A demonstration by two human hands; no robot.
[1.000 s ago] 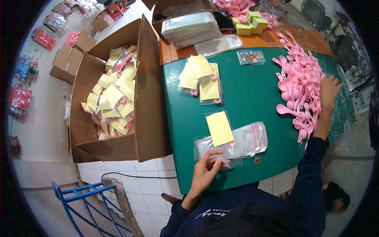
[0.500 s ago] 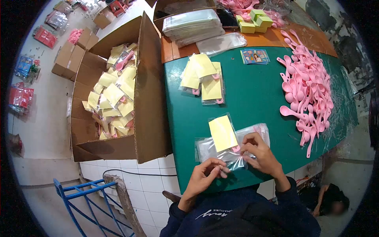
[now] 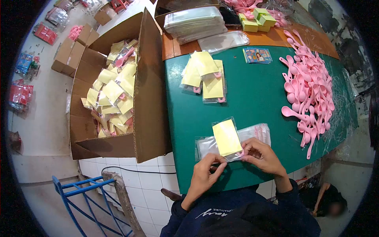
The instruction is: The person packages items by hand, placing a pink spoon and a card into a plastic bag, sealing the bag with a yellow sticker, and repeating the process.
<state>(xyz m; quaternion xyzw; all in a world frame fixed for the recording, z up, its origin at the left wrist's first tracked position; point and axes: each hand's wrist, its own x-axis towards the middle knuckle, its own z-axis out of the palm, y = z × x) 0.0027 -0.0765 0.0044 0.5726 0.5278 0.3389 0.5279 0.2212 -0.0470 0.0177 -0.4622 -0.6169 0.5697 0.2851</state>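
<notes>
A clear plastic bag holding a yellow card [image 3: 226, 138] and a pink spoon end lies near the table's front edge. My left hand [image 3: 206, 172] pinches the bag's lower left edge between thumb and fingers. At the lower right corner, beside the pink handle, my right hand [image 3: 261, 158] has its thumb and fingertips closed on the same bag. Under it is a stack of clear empty bags [image 3: 256, 132]. Several packed bags with yellow cards [image 3: 213, 87] lie farther back on the green table [image 3: 252, 94].
A heap of pink spoons [image 3: 306, 87] covers the right side. On the left stands a cardboard box [image 3: 148, 94] filled with packed bags. Printed cards [image 3: 257, 55], stacked clear bags [image 3: 193, 23] and yellow card blocks [image 3: 258, 20] sit at the back. A person [image 3: 325, 199] is low at right.
The bag's lower flap, sticking out toward me before, is now folded in at the bottom edge. Both hands have closed onto the bag's lower corners.
</notes>
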